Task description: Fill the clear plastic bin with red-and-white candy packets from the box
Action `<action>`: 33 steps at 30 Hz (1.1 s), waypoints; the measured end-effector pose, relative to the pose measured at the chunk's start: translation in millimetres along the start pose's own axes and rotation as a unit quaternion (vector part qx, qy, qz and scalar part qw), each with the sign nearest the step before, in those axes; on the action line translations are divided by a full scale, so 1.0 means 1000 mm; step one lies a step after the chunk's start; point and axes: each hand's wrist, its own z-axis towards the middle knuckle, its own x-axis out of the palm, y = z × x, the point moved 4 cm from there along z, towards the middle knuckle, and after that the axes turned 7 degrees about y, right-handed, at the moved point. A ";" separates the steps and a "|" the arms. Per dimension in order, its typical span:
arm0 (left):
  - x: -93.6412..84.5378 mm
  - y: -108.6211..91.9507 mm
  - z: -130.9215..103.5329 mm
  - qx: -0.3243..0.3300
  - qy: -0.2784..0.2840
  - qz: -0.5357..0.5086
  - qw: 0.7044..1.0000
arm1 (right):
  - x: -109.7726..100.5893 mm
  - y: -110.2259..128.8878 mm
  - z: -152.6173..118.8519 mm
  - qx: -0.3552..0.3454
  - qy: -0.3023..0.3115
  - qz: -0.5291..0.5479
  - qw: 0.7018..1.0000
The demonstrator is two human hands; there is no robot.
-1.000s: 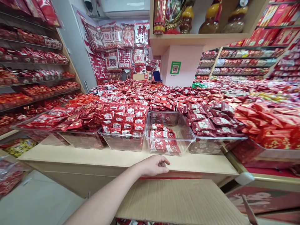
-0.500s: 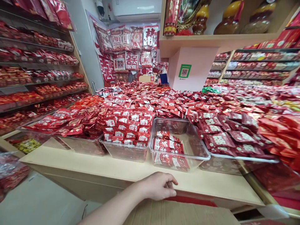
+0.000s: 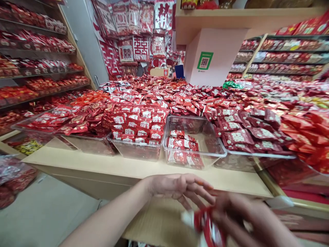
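My left hand (image 3: pixel 180 188) reaches in over the front edge of the counter, palm turned inward, fingers apart and holding nothing. Close to its fingertips, my right hand (image 3: pixel 241 214) is closed on red-and-white candy packets (image 3: pixel 209 226), blurred by motion; how many it grips I cannot tell. Beyond both hands stands a clear plastic bin (image 3: pixel 195 161), with several similar red-and-white packets (image 3: pixel 183 145) lying in rows in its left part and bare floor showing on its right.
Left of that bin is one packed with red packets (image 3: pixel 140 127); to the right lie maroon packets (image 3: pixel 238 135). Below the hands is a cardboard box (image 3: pixel 156 219). A wooden shelf (image 3: pixel 218 20) overhangs at upper right, above a pillar with a green code sign (image 3: pixel 205 61).
My right hand has come into view from the lower right with the packets. My left hand has opened its fingers and turned. The view has tilted down.
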 end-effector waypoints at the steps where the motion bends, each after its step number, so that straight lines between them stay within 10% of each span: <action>1: 0.000 0.000 0.001 0.018 -0.011 -0.018 1.000 | -0.008 -0.005 0.009 0.020 -0.022 0.041 0.999; 7: -0.014 0.007 0.008 0.073 -0.212 0.026 0.974 | -0.011 -0.024 0.049 0.063 -0.077 0.299 0.949; 12: -0.017 0.003 0.009 0.107 -0.257 0.035 0.960 | -0.014 -0.032 0.047 0.090 -0.136 0.323 0.932; 21: -0.022 0.000 0.006 0.119 -0.341 0.071 0.930 | -0.003 -0.034 0.043 0.071 -0.069 0.367 0.925; 33: -0.029 0.006 0.009 0.074 -0.360 0.063 0.928 | -0.032 -0.030 0.022 -0.113 -0.350 0.063 0.928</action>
